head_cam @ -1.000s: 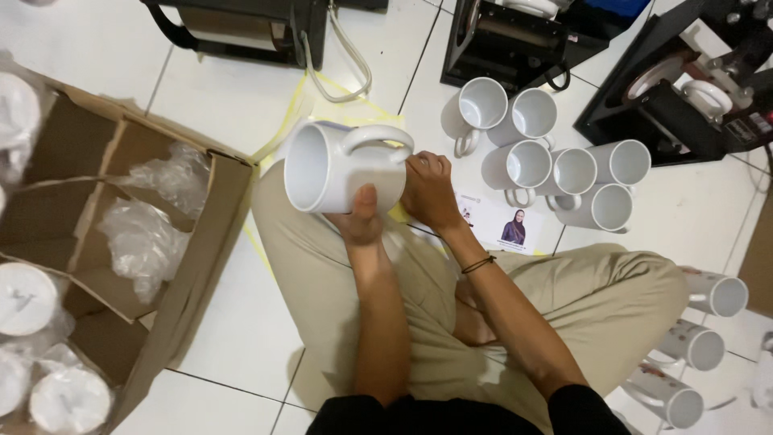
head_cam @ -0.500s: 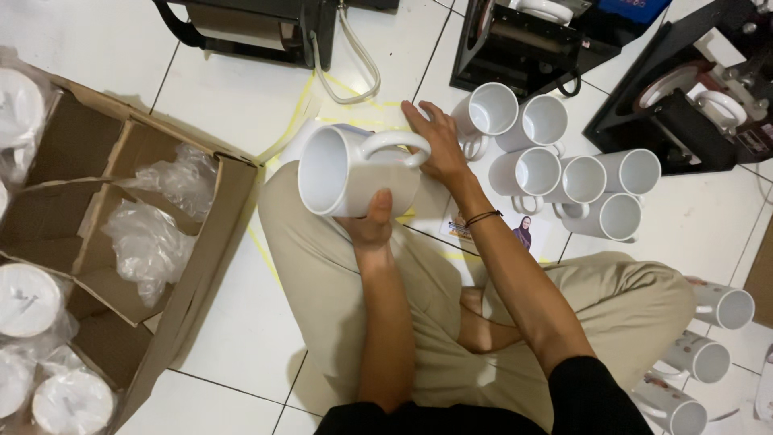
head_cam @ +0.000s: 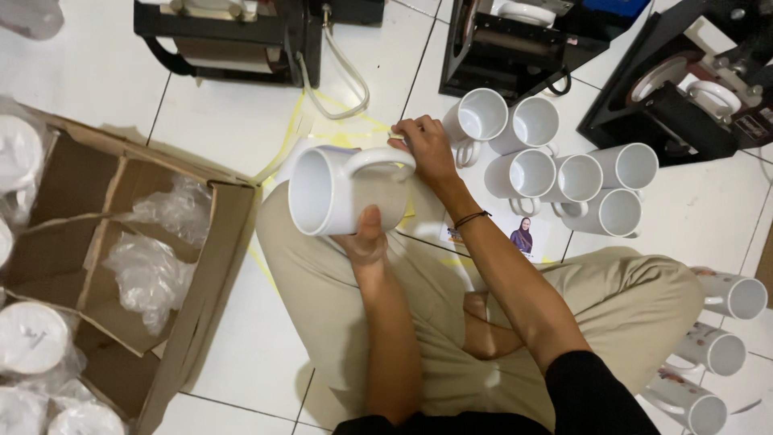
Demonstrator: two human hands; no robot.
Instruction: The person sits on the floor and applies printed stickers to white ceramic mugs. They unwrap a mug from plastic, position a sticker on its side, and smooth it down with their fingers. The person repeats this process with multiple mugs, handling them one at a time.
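Above the lap, over the white tiled floor (head_cam: 233, 137), a plain white ceramic mug (head_cam: 338, 193) lies on its side in the air, mouth facing left, handle uppermost. Left hand (head_cam: 362, 242) supports it from below: thumb pressed up against the near wall, the other fingers curled round the far side, a closed grip on the body. Right hand (head_cam: 423, 145) reaches past the handle, fingers bent and pinched together at the mug's far end; whether they hold a strip of something there is hard to tell, since the fingertips are partly hidden. A dark cord bracelet (head_cam: 471, 217) sits on that wrist.

Just right of the right hand, a cluster of six white ceramic mugs (head_cam: 555, 161) lies on the floor, mouths toward the camera. A small printed photo sheet (head_cam: 523, 236) lies beside the knee. Three more white mugs (head_cam: 717, 346) lie along the right edge of the floor. At the left edge an open brown cardboard box (head_cam: 121, 266) holds crumpled clear plastic wrap (head_cam: 145, 274). Three black mug-press machines (head_cam: 515, 40) stand along the far edge.
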